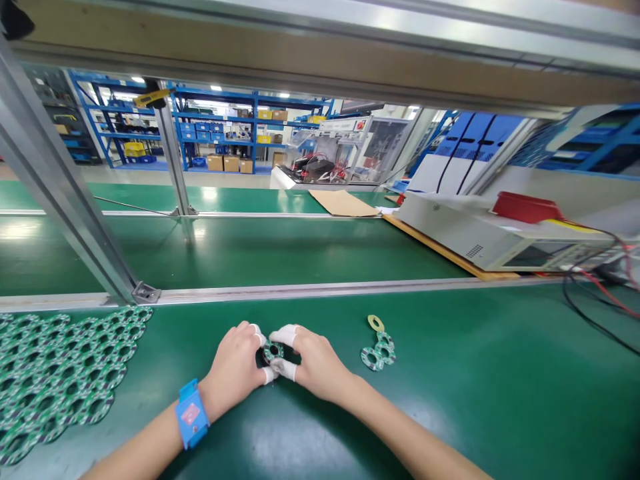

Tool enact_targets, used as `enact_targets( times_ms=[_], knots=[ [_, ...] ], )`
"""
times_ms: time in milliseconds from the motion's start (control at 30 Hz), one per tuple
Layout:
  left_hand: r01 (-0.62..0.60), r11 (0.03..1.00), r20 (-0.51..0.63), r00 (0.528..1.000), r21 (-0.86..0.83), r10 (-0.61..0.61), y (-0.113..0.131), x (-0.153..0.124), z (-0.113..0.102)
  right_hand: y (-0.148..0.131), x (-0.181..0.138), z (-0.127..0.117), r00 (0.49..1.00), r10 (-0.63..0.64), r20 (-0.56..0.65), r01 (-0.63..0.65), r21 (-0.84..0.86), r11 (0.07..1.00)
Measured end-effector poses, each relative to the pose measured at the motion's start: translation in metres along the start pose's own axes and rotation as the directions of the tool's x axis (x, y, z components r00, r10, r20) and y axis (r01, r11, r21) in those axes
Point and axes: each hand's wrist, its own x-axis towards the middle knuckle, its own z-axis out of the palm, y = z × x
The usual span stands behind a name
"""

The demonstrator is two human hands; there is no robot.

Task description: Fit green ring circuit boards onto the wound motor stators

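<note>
Between my two hands is a small ring-shaped green circuit board, dark in its central hole. My left hand has white finger cots on its tips and pinches the ring's left side; a blue wrist strap circles that wrist. From the other side, my right hand, also in white finger cots, grips the same ring with thumb and fingers. Fingertips partly hide its edges. Right of my hands lie several loose ring boards touching one another, with a yellowish ring just behind them.
A wide sheet of joined ring boards covers the bench's left side. A metal post rises at left, and a metal rail crosses behind my hands. A grey instrument with cables stands back right. An overhead shelf spans the top.
</note>
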Motion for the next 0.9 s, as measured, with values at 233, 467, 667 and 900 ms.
enact_targets(
  times_ms=[233,467,667,900],
  knots=[
    [-0.032,0.99,-0.008,0.999,-0.136,0.032,0.001,-0.01,-0.026,-0.004,0.003,-0.002,0.999,0.048,0.007,-0.048,0.029,0.998],
    [-0.221,0.97,0.022,0.975,0.107,0.22,0.012,-0.02,-0.014,0.011,0.001,0.006,1.0,0.015,0.012,-0.017,0.242,0.97],
    [-0.362,0.871,-0.11,0.902,0.332,0.417,0.008,-0.02,0.009,0.024,-0.002,0.02,0.999,0.002,-0.037,0.014,0.434,0.901],
    [-0.467,0.752,0.031,0.858,0.465,0.513,0.012,-0.018,0.01,0.023,-0.002,0.033,0.994,0.072,-0.083,-0.028,0.439,0.898]
  ],
)
